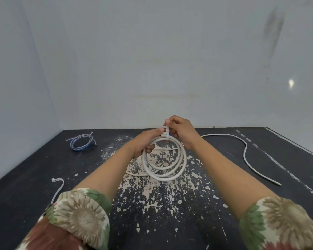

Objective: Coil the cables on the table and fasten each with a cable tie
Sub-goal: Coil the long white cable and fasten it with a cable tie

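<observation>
A white cable coil point(164, 159) of several loops hangs tilted above the middle of the dark table point(25, 170). My left hand point(145, 141) grips the coil at its top left. My right hand point(181, 131) pinches the tail of a white cable tie point(166, 130) that wraps the top of the coil. A blue cable coil point(81, 142) with a white tie around it lies at the far left. A loose white cable point(246, 150) snakes across the right side of the table. A spare white cable tie point(58, 186) lies near my left sleeve.
The tabletop is black with worn, flaking pale patches in the middle. Pale walls close it in at the back and left, right behind the table's far edge. The table's right edge runs diagonally at the far right.
</observation>
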Motion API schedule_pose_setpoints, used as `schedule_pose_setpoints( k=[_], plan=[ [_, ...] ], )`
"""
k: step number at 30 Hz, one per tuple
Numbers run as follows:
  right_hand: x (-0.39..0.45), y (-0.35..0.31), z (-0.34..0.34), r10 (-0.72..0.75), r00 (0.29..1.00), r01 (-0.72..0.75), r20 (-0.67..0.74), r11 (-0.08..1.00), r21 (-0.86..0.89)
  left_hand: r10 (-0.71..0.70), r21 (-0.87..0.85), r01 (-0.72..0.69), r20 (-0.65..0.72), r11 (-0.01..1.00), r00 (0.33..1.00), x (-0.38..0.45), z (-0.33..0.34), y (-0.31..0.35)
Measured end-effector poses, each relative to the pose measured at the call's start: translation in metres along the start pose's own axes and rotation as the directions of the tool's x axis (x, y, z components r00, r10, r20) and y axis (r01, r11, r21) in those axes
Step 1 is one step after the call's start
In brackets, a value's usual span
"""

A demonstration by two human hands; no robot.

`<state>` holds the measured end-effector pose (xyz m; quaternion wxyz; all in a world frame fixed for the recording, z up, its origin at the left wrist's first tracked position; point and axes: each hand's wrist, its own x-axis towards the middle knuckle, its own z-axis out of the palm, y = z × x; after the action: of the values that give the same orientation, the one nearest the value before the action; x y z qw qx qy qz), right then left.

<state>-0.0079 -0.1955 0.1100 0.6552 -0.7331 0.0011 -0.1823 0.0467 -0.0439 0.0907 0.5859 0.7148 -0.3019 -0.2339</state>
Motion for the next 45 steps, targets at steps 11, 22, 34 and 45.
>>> schedule_pose_setpoints(
  k=[11, 22, 34, 45],
  plan=[
    [0.006, -0.001, 0.008, 0.132, 0.99, -0.125, -0.048, 0.983, 0.136, -0.022, 0.031, 0.025, -0.101, 0.999, 0.995, 0.005, 0.009, 0.01],
    [0.009, -0.003, 0.005, 0.094, 0.995, -0.094, -0.029, 0.995, -0.023, -0.108, -0.06, 0.101, -0.133, 0.993, 0.985, 0.007, 0.01, 0.008],
    [0.02, 0.001, 0.016, 0.265, 0.919, -0.294, -0.294, 0.954, -0.059, -0.064, 0.002, 0.067, -0.258, 0.998, 0.964, 0.01, 0.017, 0.004],
    [0.01, 0.0, -0.013, 0.385, 0.912, -0.36, 0.143, 0.917, -0.174, -0.171, -0.321, 0.13, -0.103, 0.938, 0.98, 0.009, -0.009, -0.001]
  ],
)
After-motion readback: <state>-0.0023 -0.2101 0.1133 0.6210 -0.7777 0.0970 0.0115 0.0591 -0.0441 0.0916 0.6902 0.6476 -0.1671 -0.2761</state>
